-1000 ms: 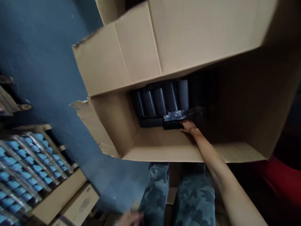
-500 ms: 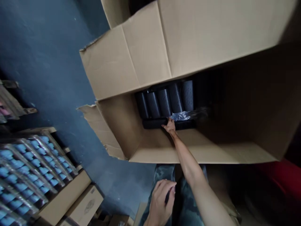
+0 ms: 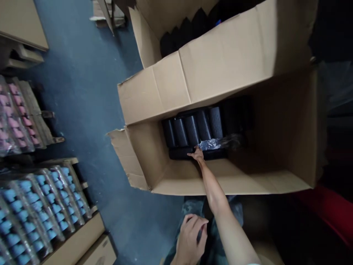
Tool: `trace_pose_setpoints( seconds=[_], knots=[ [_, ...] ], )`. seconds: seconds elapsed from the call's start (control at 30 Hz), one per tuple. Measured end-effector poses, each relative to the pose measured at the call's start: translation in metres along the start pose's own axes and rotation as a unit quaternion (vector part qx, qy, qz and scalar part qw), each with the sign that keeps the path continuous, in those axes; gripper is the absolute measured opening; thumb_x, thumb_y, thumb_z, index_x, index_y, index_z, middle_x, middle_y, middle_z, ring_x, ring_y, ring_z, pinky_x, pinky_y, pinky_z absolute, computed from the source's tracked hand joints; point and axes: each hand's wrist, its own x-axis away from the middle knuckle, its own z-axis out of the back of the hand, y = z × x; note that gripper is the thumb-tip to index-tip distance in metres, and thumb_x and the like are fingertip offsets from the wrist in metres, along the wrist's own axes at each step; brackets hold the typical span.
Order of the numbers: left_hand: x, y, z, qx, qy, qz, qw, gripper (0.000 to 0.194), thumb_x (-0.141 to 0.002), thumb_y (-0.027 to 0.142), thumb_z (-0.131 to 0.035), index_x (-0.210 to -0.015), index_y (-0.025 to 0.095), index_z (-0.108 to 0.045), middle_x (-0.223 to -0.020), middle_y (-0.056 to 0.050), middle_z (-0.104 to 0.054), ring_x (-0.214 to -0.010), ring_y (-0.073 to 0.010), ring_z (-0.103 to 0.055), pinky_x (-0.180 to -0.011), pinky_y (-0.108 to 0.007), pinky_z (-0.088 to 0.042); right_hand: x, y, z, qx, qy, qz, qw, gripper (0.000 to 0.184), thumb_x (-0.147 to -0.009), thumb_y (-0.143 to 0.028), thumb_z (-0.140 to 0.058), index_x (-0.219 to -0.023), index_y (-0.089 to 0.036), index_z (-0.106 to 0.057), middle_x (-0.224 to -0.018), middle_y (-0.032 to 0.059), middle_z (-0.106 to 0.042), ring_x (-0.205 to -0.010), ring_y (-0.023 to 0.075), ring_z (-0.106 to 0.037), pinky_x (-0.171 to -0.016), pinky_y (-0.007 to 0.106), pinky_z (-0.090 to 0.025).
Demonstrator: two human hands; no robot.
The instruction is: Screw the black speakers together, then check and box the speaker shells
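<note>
My right hand (image 3: 197,154) reaches down into a large open cardboard box (image 3: 220,184), its fingers at the left end of a crumpled strip of clear plastic wrap (image 3: 211,144); the thumb points left over a black block. Black, ridged, rounded blocks (image 3: 191,129) stand in a row behind the hand, and another black block (image 3: 180,152) lies lengthwise in front of them. In front of the box, near my legs, my left hand (image 3: 191,235) is curled closed around something small and dark, mostly hidden by the fingers.
Behind stands a second cardboard box (image 3: 149,40) with dark pieces (image 3: 184,33) inside. To the left, across the blue floor (image 3: 82,73), are plastic-wrapped stacks of light-blue pieces (image 3: 33,198) and pink pieces (image 3: 13,121). A carton (image 3: 102,252) sits at lower left.
My view has shifted, showing more of the rear box and the pink stack. My right hand stays at the plastic wrap, and my left hand remains curled near my legs.
</note>
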Motion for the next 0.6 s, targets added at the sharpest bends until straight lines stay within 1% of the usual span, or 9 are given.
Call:
trace_pose_setpoints(
  seconds=[0.17, 0.23, 0.3, 0.37, 0.43, 0.47, 0.5, 0.57, 0.6],
  knots=[
    [0.006, -0.001, -0.006, 0.115, -0.013, 0.106, 0.988, 0.02, -0.097, 0.025, -0.06, -0.101, 0.025, -0.079, -0.094, -0.006, -0.08, -0.086, -0.0244, -0.068, -0.092, -0.043, -0.052, 0.054, -0.038, 0.011, -0.009, -0.058, 0.031, 0.998, 0.046, -0.1, -0.038, -0.074, -0.139, -0.016, -0.061, -0.135, 0.0116, -0.064, -0.121, 0.0268, -0.065, -0.108, 0.051, -0.055],
    [0.008, -0.007, -0.006, 0.151, -0.001, 0.148, 0.977, 0.018, -0.096, 0.034, -0.065, -0.097, 0.025, -0.081, -0.091, -0.007, -0.08, -0.085, -0.0244, -0.068, -0.093, -0.043, -0.053, 0.09, -0.049, 0.019, -0.032, -0.061, 0.055, 0.996, 0.048, -0.096, -0.033, -0.078, -0.138, -0.017, -0.062, -0.135, 0.0117, -0.064, -0.125, 0.0291, -0.063, -0.113, 0.056, -0.05],
    [0.01, -0.014, -0.002, 0.208, 0.02, 0.204, 0.956, 0.027, -0.092, 0.048, -0.072, -0.094, 0.023, -0.082, -0.086, -0.007, -0.079, -0.079, -0.0236, -0.068, -0.089, -0.043, -0.055, 0.141, -0.046, 0.036, -0.077, -0.048, 0.081, 0.993, 0.056, -0.088, -0.027, -0.082, -0.14, -0.019, -0.061, -0.139, 0.0114, -0.062, -0.13, 0.0307, -0.06, -0.119, 0.057, -0.045],
    [0.011, -0.014, 0.007, 0.281, 0.047, 0.256, 0.924, 0.049, -0.088, 0.068, -0.071, -0.102, 0.021, -0.08, -0.089, -0.009, -0.078, -0.079, -0.0236, -0.07, -0.088, -0.043, -0.057, 0.212, -0.028, 0.064, -0.143, -0.023, 0.103, 0.984, 0.063, -0.084, -0.027, -0.082, -0.143, -0.024, -0.058, -0.141, 0.0081, -0.063, -0.132, 0.0286, -0.06, -0.121, 0.05, -0.043],
    [0.014, -0.001, 0.025, 0.36, 0.068, 0.29, 0.884, 0.079, -0.083, 0.089, -0.06, -0.122, 0.022, -0.075, -0.105, -0.012, -0.078, -0.093, -0.0265, -0.074, -0.092, -0.044, -0.058, 0.306, -0.003, 0.092, -0.219, 0.007, 0.107, 0.97, 0.064, -0.086, -0.037, -0.076, -0.145, -0.027, -0.053, -0.139, 0.0057, -0.066, -0.128, 0.025, -0.064, -0.115, 0.039, -0.05],
    [0.017, 0.013, 0.038, 0.398, 0.069, 0.297, 0.865, 0.092, -0.079, 0.096, -0.055, -0.134, 0.024, -0.069, -0.116, -0.014, -0.077, -0.104, -0.0286, -0.074, -0.096, -0.045, -0.057, 0.36, 0.009, 0.103, -0.255, 0.022, 0.1, 0.962, 0.066, -0.087, -0.043, -0.071, -0.147, -0.025, -0.05, -0.138, 0.0071, -0.067, -0.125, 0.0246, -0.066, -0.109, 0.037, -0.054],
    [0.02, 0.03, 0.054, 0.433, 0.061, 0.296, 0.849, 0.103, -0.073, 0.101, -0.056, -0.144, 0.027, -0.062, -0.127, -0.015, -0.074, -0.115, -0.0303, -0.072, -0.098, -0.045, -0.056, 0.417, 0.02, 0.11, -0.288, 0.039, 0.092, 0.952, 0.069, -0.088, -0.048, -0.067, -0.15, -0.023, -0.046, -0.139, 0.0096, -0.067, -0.123, 0.0259, -0.068, -0.103, 0.037, -0.058],
    [0.027, 0.077, 0.093, 0.492, 0.022, 0.275, 0.826, 0.117, -0.058, 0.1, -0.071, -0.153, 0.035, -0.051, -0.142, -0.013, -0.068, -0.127, -0.0325, -0.067, -0.102, -0.044, -0.055, 0.524, 0.031, 0.11, -0.361, 0.08, 0.072, 0.926, 0.077, -0.09, -0.059, -0.061, -0.156, -0.024, -0.04, -0.148, 0.0128, -0.061, -0.126, 0.0291, -0.068, -0.098, 0.04, -0.062],
    [0.032, 0.106, 0.114, 0.514, -0.007, 0.257, 0.818, 0.12, -0.053, 0.094, -0.081, -0.154, 0.037, -0.05, -0.145, -0.011, -0.067, -0.129, -0.0333, -0.066, -0.103, -0.043, -0.055, 0.57, 0.033, 0.103, -0.449, 0.097, 0.051, 0.887, 0.081, -0.087, -0.064, -0.066, -0.156, -0.029, -0.042, -0.154, 0.0108, -0.058, -0.131, 0.0305, -0.066, -0.1, 0.041, -0.062]
  ],
)
